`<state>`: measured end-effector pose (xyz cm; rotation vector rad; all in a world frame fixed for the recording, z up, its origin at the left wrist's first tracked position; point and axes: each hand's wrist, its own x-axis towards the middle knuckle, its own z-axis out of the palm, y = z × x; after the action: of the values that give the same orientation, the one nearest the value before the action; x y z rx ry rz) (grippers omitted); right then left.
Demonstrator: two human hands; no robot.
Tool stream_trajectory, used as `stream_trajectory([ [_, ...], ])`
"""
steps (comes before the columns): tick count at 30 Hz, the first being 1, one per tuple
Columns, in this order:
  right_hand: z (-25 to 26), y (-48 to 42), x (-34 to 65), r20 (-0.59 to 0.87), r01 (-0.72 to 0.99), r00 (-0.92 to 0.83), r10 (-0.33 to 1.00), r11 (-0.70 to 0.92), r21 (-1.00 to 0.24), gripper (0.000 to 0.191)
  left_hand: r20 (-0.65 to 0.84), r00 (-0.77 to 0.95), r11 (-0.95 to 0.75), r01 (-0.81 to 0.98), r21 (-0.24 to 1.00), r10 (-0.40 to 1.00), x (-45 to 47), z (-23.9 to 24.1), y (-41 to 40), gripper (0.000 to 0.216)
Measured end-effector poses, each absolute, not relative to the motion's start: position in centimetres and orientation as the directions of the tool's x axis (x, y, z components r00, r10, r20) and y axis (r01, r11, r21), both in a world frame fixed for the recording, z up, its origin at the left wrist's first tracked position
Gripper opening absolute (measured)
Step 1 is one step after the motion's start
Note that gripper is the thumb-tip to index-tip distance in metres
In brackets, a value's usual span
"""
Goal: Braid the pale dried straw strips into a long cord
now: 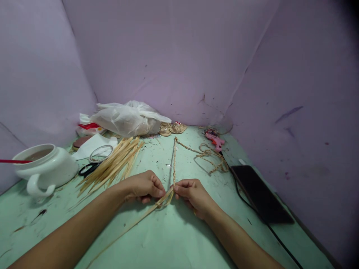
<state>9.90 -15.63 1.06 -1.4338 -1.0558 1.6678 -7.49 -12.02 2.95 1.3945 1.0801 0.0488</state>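
A thin braid of straw-coloured fibre (pixel 174 160) runs from between my hands up toward the back of the table, where it bends right into a loose tangle of braided cord (pixel 209 155). My left hand (pixel 147 186) is closed, its fingertips at the loose strands (pixel 140 219) just below the braid. Those strands trail down to the lower left. With thumb and fingers pinched together, my right hand (pixel 193 194) grips the braid's lower end. On the left lies a bundle of flat dry strips (pixel 112 164), apart from both hands.
A white pot (pixel 60 164) with liquid and a red stick stands at left, beside black-handled scissors (pixel 87 170). A white plastic bag (pixel 129 117) and small woven pieces (pixel 178 128) are at the back. At right are a pink glue gun (pixel 215 142), its cable and a black phone (pixel 258 192).
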Motion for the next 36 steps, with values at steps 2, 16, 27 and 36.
stream_trajectory([
  [2,1.1,-15.6,9.9,-0.425,0.002,-0.148,0.893,-0.43,-0.903,0.013,-0.582,0.583,0.258,0.545,0.798,0.567,-7.7,2.6,-11.9,0.018],
  [16,0.5,-15.7,9.4,-0.356,0.023,-0.145,0.923,-0.357,-0.934,0.014,-0.539,0.635,0.161,0.553,0.817,0.554,-7.2,2.5,-12.3,0.004],
  [27,0.1,-15.6,9.5,-0.312,0.055,-0.177,0.933,-0.308,-0.95,0.017,-0.566,0.635,0.11,0.609,0.786,0.526,-7.0,2.4,-12.5,0.006],
  [36,0.1,-15.7,9.6,-0.342,0.06,-0.15,0.927,-0.337,-0.94,0.017,-0.548,0.71,0.22,0.506,0.834,0.443,-7.8,2.4,-12.1,0.008],
])
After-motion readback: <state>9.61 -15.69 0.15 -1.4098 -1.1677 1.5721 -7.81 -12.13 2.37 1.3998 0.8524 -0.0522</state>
